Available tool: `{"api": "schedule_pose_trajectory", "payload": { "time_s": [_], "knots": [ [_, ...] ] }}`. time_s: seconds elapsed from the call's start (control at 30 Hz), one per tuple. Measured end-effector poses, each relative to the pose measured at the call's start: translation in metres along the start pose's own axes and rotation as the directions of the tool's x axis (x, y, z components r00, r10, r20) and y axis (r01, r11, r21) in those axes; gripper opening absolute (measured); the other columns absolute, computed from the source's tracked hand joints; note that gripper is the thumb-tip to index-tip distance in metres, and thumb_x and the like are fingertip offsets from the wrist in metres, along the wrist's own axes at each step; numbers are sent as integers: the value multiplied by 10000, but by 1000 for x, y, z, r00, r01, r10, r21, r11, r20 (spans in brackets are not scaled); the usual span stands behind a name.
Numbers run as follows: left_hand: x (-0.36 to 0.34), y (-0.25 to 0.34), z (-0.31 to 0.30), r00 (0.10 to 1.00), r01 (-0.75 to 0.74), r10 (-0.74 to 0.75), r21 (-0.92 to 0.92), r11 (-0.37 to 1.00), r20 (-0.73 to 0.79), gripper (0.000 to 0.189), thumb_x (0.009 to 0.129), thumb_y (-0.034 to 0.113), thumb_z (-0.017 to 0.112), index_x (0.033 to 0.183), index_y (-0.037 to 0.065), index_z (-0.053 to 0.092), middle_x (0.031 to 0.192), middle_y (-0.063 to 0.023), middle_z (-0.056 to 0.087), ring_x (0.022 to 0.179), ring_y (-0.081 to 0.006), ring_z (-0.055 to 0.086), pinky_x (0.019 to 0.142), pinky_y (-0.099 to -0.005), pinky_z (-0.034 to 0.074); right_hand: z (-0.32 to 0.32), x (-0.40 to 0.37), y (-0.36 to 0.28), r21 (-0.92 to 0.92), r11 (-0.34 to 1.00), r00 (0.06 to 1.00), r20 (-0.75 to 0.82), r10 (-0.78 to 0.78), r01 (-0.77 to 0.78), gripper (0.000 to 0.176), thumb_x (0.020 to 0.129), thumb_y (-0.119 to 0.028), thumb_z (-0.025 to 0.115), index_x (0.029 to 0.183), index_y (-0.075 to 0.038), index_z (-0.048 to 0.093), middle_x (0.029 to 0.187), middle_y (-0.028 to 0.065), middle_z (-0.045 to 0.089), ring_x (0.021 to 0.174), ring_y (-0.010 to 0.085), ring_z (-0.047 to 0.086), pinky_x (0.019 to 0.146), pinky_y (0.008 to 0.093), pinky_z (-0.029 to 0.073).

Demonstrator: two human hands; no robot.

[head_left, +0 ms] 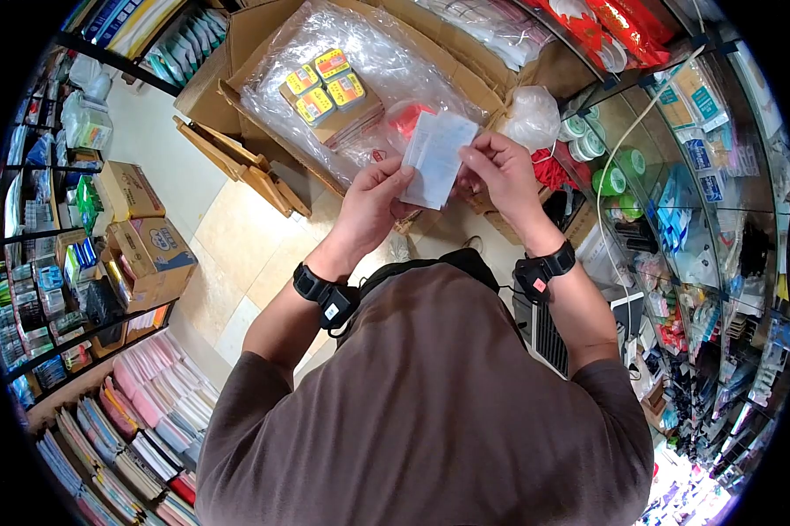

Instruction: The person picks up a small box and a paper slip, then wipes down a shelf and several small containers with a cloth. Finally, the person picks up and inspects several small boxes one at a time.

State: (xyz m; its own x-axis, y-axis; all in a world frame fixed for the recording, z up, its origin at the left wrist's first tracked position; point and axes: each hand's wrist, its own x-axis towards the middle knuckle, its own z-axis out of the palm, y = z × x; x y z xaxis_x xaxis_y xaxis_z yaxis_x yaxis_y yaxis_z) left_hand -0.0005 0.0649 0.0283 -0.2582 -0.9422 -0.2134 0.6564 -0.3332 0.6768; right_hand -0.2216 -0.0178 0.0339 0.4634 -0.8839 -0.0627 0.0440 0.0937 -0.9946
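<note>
Between my two hands are white paper slips [437,158], overlapping, with faint printing on them. My left hand [377,195] pinches their left edge, thumb on top. At the upper right edge, my right hand [503,173] grips them between thumb and fingers. The paper is held above the near side of an open cardboard box [230,98] lined with clear plastic wrap [268,66]. Inside that box, several small yellow-labelled packs [332,63] sit on a brown carton [357,117]. A red item [405,118] lies partly hidden behind the paper.
Brown cartons [154,259] stand on the floor at left, before packed shelves. Folded wooden slats [237,167] lean by the open box. Glass shelves at right hold green-lidded tubs [612,181]; a white cable [602,184] hangs before them. Stacked notebooks [119,434] fill the lower left.
</note>
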Motion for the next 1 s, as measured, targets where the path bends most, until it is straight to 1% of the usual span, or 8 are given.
{"api": "schedule_pose_trajectory", "payload": {
  "time_s": [0.07,0.17,0.3,0.37,0.47,0.53,0.7,1.0],
  "knots": [
    [-1,3,4,1000,-10,10,5,1000,7,372,1097,195,507,1363,-60,561,1274,-149,677,1148,-238,690,1016,-422,571,-5,4,9,22,1000,997,-76,-15,17,143,1053,-166,624,986,-40,612,776,28,674,652,65,601,572,202,450],
    [-1,1,7,999,-38,39,10,999,-26,356,1112,183,454,1341,-68,561,1247,-189,687,1118,-289,717,983,-425,597,-12,2,5,283,956,993,-65,96,-74,125,1080,-176,573,1036,-58,572,815,17,647,654,64,556,559,214,406],
    [-2,3,7,999,-34,34,14,999,-30,363,1110,178,455,1358,-71,547,1258,-190,683,1136,-304,710,991,-428,594,-26,1,9,598,793,993,97,72,-116,122,1092,-181,540,1061,-64,557,856,0,608,689,80,535,569,230,400],
    [-2,3,7,999,-24,25,17,1000,-34,380,1105,176,466,1383,-76,525,1280,-194,671,1164,-311,695,1018,-446,575,-29,-4,2,709,690,990,111,93,-144,127,1089,-192,534,1037,-76,543,820,-18,559,679,87,499,562,233,384],
    [-1,-1,1,999,-8,9,29,1000,-42,426,1093,176,479,1433,-81,481,1330,-223,646,1209,-355,668,1076,-494,527,-38,-4,-2,886,345,930,358,-80,-311,173,1068,-241,555,974,-101,518,739,-32,444,628,99,407,539,246,351],
    [1,-2,-1,1000,-10,10,14,1000,-13,439,1092,180,477,1444,-82,473,1337,-244,643,1204,-375,670,1084,-493,520,-43,-7,-6,903,241,900,400,-172,-355,229,1060,-302,546,933,-119,495,713,-35,389,608,104,359,528,264,336],
    [5,-1,-2,1000,8,-8,12,1000,-11,451,1092,201,481,1452,-70,475,1321,-245,657,1186,-382,680,1080,-485,521,-43,-11,-21,918,240,882,378,-283,-317,140,1056,-163,550,931,-134,494,667,-42,445,547,84,446,491,253,376],
    [9,4,11,1000,-1,1,-35,999,-23,385,1101,179,465,1371,-91,523,1296,-219,664,1153,-356,700,1003,-423,572,-46,-13,-22,924,262,904,344,-253,-278,153,1040,-147,584,916,-143,495,663,-45,448,547,84,453,493,248,381]
  ]
}}
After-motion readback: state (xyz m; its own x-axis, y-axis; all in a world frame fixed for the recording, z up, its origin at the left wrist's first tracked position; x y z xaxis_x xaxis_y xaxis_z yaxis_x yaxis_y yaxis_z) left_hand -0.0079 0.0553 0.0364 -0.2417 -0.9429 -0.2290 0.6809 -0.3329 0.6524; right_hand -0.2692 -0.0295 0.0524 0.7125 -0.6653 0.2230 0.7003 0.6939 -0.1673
